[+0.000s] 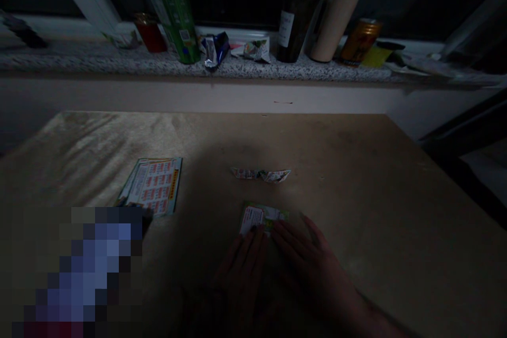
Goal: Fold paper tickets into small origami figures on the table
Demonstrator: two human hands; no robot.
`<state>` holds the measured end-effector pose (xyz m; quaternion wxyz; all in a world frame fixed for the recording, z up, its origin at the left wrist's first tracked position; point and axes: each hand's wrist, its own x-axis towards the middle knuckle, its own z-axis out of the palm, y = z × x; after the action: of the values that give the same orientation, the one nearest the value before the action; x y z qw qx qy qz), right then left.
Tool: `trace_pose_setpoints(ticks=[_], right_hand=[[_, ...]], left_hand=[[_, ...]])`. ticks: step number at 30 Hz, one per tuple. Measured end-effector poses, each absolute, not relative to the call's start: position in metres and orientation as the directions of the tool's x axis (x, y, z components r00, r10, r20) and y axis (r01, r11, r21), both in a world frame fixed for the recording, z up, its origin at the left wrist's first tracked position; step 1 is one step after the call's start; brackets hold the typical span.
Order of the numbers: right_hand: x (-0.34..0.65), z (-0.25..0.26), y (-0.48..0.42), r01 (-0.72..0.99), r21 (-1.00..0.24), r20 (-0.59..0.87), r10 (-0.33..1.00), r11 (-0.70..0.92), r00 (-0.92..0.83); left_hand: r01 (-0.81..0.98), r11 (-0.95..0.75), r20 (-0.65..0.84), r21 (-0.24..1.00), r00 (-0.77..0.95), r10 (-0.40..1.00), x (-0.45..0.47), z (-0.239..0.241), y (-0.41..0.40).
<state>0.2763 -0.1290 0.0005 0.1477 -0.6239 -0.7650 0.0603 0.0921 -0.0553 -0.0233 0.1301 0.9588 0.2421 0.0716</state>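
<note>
In the dim head view, a small green-and-white printed paper [253, 215] lies on the table in front of me. My left hand [242, 261] rests over its near left part, fingers stretched out flat. From the right, my right hand [312, 256] lays its extended fingers on the paper's near right part, the thumb standing apart. Both hands cover the lower part of the paper. Just beyond it lies a narrow printed paper strip [261, 175], folded and pinched at its middle. Further left is a stack of printed paper sheets [158, 187] with red number blocks.
Behind the table [356, 169], a granite windowsill [237, 67] holds a green bottle [176, 16], a dark bottle [293, 26], a cardboard tube [336, 16], an orange can [360, 42], a red jar [150, 33] and crumpled wrappers [216, 48]. A pixelated patch hides the lower left.
</note>
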Motion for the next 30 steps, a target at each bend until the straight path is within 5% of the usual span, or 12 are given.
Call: trace_pose_setpoints(ticks=[21,30], right_hand=[[0.284,0.002,-0.126,0.931,-0.313,0.230,0.966,0.191,-0.121],[0.287,-0.001,-0.126,0.941,-0.299,0.153,0.981,0.157,-0.115]], left_hand=[[0.430,-0.868,0.033,0.249,0.892,0.451,0.093,-0.003,-0.054],[0.378,-0.920,0.117,0.107,0.914,0.389,0.094,0.005,-0.051]])
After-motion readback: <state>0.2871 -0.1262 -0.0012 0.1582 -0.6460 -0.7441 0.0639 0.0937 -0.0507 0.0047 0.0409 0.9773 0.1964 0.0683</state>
